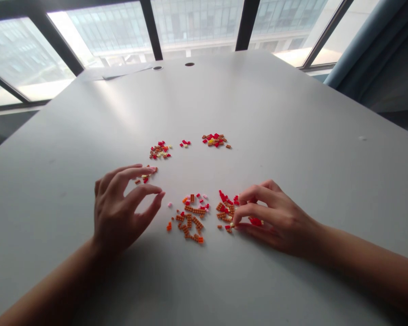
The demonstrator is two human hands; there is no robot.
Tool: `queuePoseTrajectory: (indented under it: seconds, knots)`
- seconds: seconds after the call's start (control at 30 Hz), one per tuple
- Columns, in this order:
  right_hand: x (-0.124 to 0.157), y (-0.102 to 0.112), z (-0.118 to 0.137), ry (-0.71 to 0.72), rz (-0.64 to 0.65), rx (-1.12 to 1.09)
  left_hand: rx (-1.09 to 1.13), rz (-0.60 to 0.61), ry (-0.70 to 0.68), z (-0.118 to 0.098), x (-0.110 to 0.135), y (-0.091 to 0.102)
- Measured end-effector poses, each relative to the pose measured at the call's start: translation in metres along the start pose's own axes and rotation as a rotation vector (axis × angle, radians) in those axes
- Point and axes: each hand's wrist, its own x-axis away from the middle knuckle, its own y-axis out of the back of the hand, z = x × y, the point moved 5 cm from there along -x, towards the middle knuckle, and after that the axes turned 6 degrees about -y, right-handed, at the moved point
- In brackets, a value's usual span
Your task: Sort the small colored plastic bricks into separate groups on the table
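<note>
My left hand [124, 210] hovers left of the middle, its thumb and index fingertip pressed together. Anything pinched there is too small to make out. Its other fingers reach over a small group of red, brown and cream toy bricks [145, 179], partly hiding it. At the right, my right hand [272, 215] pinches at a tiny pale yellow brick [232, 225] on the edge of a pile of red and brown bricks [226, 209]. Some red bricks [256, 221] show behind its fingers. Between both hands lies a loose pile of brown, orange and pink bricks [189, 219].
Farther back on the white table [292, 117] are a mixed pile [159, 150], a few red and cream bricks [185, 143] and a brown, red and yellow pile [216, 140]. Two cable holes [189, 64] and a paper sheet [122, 72] are near the windows. A blue curtain [367, 54] hangs right.
</note>
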Motion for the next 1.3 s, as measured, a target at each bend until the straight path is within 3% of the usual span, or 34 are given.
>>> queuePoseTrajectory:
  seconds: [0.17, 0.5, 0.9, 1.07, 1.2, 1.3]
  knots:
    - [-0.003, 0.003, -0.001, -0.022, 0.006, 0.005, -0.027, 0.025, -0.110, -0.015, -0.001, 0.002]
    - [-0.004, 0.006, -0.001, -0.034, -0.020, -0.122, -0.059, 0.003, -0.200, -0.023, -0.002, 0.005]
    - [-0.009, 0.012, 0.004, -0.027, -0.063, -0.130, -0.014, -0.005, -0.183, -0.023, -0.002, 0.005]
    - [-0.011, 0.012, 0.030, 0.009, -0.149, -0.197, 0.230, 0.084, -0.096, -0.051, -0.003, 0.009]
    - [-0.009, 0.007, 0.056, 0.090, -0.024, -0.189, 0.541, 0.249, -0.028, -0.077, 0.002, 0.008]
    - [-0.008, 0.006, 0.063, 0.120, 0.025, -0.182, 0.616, 0.277, -0.046, -0.083, 0.005, 0.009]
